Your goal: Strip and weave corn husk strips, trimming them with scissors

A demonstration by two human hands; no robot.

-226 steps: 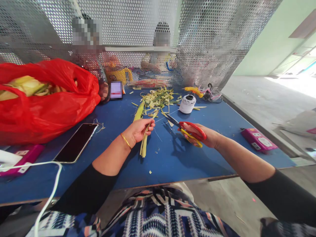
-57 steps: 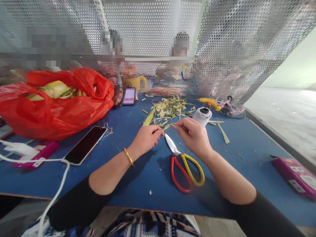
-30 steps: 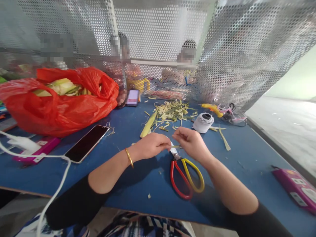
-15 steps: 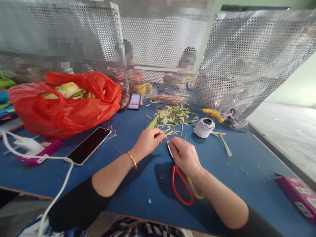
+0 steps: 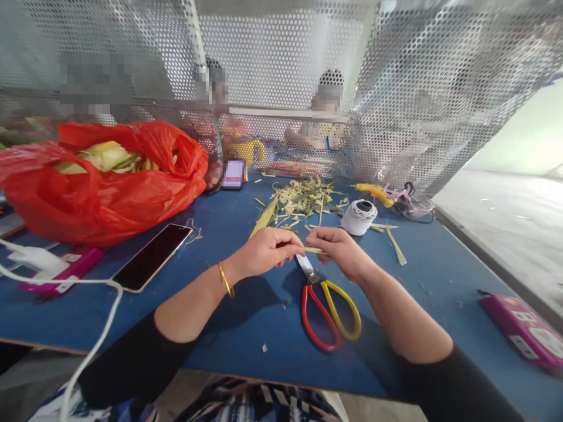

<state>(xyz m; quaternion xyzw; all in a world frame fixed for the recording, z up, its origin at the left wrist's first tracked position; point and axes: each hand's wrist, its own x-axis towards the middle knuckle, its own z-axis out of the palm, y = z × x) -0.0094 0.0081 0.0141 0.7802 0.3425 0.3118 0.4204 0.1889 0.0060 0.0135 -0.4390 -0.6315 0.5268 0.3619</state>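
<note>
Husk strip [image 5: 313, 250] now shows between the closed fingertips of the left hand [image 5: 271, 250] and right hand [image 5: 338, 245], both seemingly pinching it; half a second ago it barely showed. Scissors [image 5: 312, 278] lie ungripped below the fingers, suggesting fingerwork, not cutting.

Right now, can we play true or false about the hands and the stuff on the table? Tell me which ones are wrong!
1. The scissors lie on the blue table. True.
2. The right hand is holding the scissors. False: the right hand is holding a pale strip.
3. A gold-coloured bracelet is on the left arm. True.
4. The big plastic bag is green. False: the bag is red.
5. In the picture, the white spool stands to the right of the pile of scraps. True.
</note>
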